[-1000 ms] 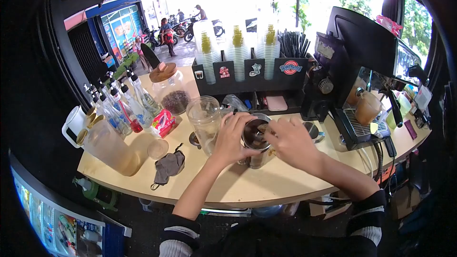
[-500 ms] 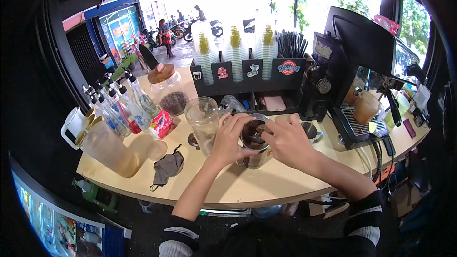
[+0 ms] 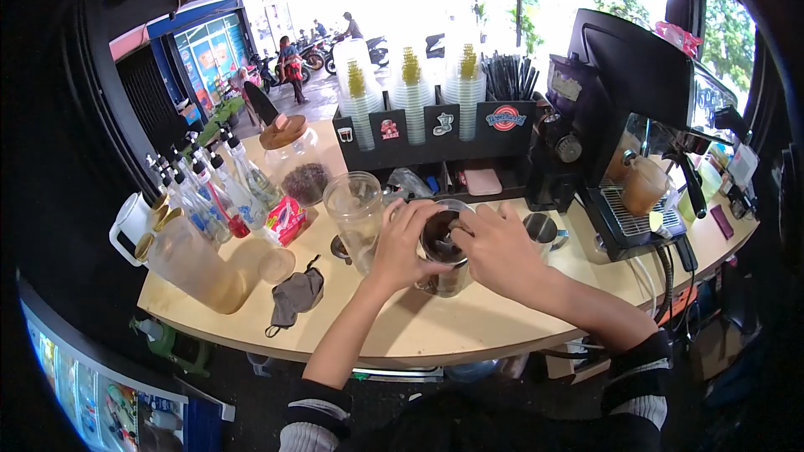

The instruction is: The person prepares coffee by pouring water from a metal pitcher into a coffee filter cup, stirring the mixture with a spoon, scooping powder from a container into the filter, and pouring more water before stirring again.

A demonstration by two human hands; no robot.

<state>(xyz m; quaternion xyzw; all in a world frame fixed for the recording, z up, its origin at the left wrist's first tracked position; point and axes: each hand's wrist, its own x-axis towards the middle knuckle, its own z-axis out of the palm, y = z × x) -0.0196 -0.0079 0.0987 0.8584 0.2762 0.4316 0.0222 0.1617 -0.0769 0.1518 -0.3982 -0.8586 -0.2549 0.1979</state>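
Observation:
A clear cup (image 3: 445,278) with dark contents stands on the wooden counter (image 3: 394,331), a round dark-filled rim at its top. My left hand (image 3: 405,244) is wrapped round the left side of this cup near the rim. Over the opening, my right hand (image 3: 499,244) is closed in a pinch on what looks like a thin utensil dipping into the dark contents; the fingers hide most of it. Left of my left hand stands a tall empty clear container (image 3: 355,209). A metal cup (image 3: 541,228) is just beyond my right hand.
Pump bottles (image 3: 209,188), a frosted jug (image 3: 193,264), a grey face mask (image 3: 296,297) and a lidded jar (image 3: 303,174) are at the left. Stacked cups (image 3: 410,105) fill a black holder (image 3: 435,130) behind. A coffee machine (image 3: 636,201) stands right. People are outside.
My right hand has shifted slightly left over the cup, and the dark contents sit differently inside the rim. My left hand keeps its hold.

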